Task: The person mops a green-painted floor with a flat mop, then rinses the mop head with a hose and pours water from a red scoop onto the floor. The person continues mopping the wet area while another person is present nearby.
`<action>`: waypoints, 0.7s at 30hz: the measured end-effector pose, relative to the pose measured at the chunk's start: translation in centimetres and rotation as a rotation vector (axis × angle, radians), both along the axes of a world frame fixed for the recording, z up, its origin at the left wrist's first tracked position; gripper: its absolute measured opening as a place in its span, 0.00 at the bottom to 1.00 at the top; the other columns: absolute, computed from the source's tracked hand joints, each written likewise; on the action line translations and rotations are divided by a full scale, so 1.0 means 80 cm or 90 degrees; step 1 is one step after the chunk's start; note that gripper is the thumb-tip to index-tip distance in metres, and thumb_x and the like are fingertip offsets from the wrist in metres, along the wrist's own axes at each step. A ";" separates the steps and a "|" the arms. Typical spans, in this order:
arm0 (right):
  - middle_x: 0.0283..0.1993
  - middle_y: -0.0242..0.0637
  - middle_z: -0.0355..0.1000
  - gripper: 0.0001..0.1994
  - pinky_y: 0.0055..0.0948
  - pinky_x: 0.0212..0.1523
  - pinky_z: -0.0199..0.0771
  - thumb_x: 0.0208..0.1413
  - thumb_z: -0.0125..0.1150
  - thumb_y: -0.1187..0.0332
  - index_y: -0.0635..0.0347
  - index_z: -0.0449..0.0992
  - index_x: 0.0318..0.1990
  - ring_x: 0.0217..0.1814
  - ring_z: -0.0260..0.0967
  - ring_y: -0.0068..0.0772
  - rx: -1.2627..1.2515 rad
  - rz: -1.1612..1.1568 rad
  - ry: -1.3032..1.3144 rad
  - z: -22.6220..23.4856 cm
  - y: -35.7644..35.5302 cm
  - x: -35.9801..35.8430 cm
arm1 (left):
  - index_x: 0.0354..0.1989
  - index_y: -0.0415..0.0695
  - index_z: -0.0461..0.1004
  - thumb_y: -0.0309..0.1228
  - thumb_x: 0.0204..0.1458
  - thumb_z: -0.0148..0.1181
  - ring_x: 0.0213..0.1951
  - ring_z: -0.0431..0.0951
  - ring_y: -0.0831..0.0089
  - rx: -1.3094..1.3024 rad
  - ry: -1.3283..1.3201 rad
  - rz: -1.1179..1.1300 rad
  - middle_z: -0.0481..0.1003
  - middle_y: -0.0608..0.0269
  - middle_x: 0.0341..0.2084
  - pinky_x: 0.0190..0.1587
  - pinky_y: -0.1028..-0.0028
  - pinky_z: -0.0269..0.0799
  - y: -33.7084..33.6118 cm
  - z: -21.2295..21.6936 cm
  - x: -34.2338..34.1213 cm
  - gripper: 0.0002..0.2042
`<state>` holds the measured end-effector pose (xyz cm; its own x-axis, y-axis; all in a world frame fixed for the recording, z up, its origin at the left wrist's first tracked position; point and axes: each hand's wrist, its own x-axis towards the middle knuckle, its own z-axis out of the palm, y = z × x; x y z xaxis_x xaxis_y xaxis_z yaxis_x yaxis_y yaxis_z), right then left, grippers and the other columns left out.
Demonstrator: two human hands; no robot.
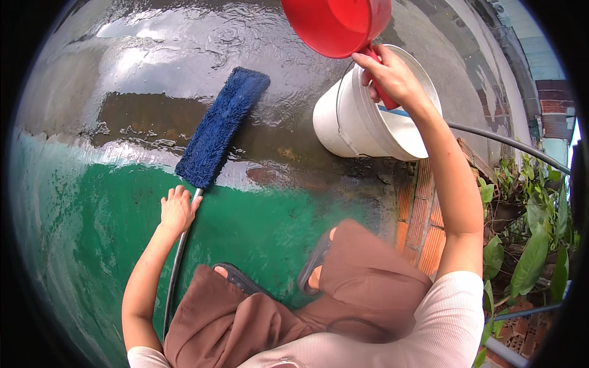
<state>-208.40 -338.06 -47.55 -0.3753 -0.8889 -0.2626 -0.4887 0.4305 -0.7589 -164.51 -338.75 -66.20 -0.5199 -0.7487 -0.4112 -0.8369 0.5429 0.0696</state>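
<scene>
My right hand (390, 76) is raised and grips the handle of a red plastic scoop (337, 24), held tilted above a white bucket (356, 126). My left hand (177, 210) wraps around the metal pole (175, 270) of a flat mop, close to its head. The blue shaggy mop head (222, 126) lies on the wet floor, slanting up toward the right. The bucket stands just right of the mop head. My feet in dark sandals (313, 264) stand on the green painted part of the floor.
The floor (123, 73) is wet and glossy, grey concrete farther off and green paint nearer. A low brick edge (423, 227) runs along the right, with leafy plants (534, 245) behind it. A dark hose (509, 144) curves past the bucket.
</scene>
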 end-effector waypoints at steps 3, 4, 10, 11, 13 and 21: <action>0.25 0.35 0.66 0.21 0.23 0.23 0.66 0.53 0.51 0.52 0.66 0.67 0.39 0.21 0.64 0.21 0.001 -0.033 0.149 0.069 0.085 -0.070 | 0.33 0.38 0.71 0.41 0.51 0.51 0.41 0.68 0.57 0.008 0.337 -0.138 0.68 0.56 0.37 0.44 0.61 0.64 -0.061 0.069 -0.165 0.16; 0.28 0.40 0.68 0.24 0.26 0.24 0.68 0.50 0.53 0.53 0.67 0.68 0.46 0.23 0.66 0.25 0.080 -0.058 0.212 0.079 0.120 -0.103 | 0.38 0.36 0.71 0.40 0.53 0.49 0.48 0.67 0.55 0.072 0.371 -0.158 0.68 0.53 0.42 0.50 0.63 0.63 -0.069 0.098 -0.227 0.16; 0.34 0.48 0.73 0.14 0.41 0.41 0.69 0.46 0.55 0.61 0.61 0.73 0.36 0.39 0.71 0.46 0.330 0.049 0.502 0.010 0.186 -0.148 | 0.60 0.34 0.51 0.59 0.41 0.54 0.58 0.58 0.52 0.233 0.511 0.056 0.55 0.38 0.57 0.58 0.65 0.53 -0.077 0.112 -0.483 0.45; 0.33 0.47 0.73 0.11 0.38 0.39 0.71 0.47 0.53 0.64 0.60 0.74 0.36 0.38 0.72 0.43 0.316 0.100 0.518 -0.029 0.194 -0.159 | 0.59 0.30 0.48 0.52 0.39 0.59 0.59 0.56 0.52 0.324 0.530 0.048 0.55 0.32 0.55 0.59 0.68 0.52 -0.061 0.115 -0.508 0.46; 0.34 0.45 0.73 0.10 0.33 0.35 0.73 0.47 0.49 0.70 0.63 0.75 0.33 0.39 0.73 0.38 0.276 0.213 0.636 -0.104 0.174 -0.165 | 0.61 0.31 0.41 0.30 0.38 0.52 0.58 0.58 0.54 0.273 0.587 0.083 0.57 0.36 0.55 0.59 0.70 0.53 -0.065 0.072 -0.525 0.40; 0.33 0.44 0.67 0.13 0.41 0.27 0.70 0.50 0.49 0.67 0.68 0.70 0.39 0.32 0.68 0.41 0.321 0.380 0.897 -0.219 0.161 -0.186 | 0.62 0.36 0.40 0.21 0.35 0.42 0.56 0.62 0.51 0.284 0.657 0.102 0.59 0.38 0.54 0.57 0.65 0.56 0.012 0.094 -0.507 0.39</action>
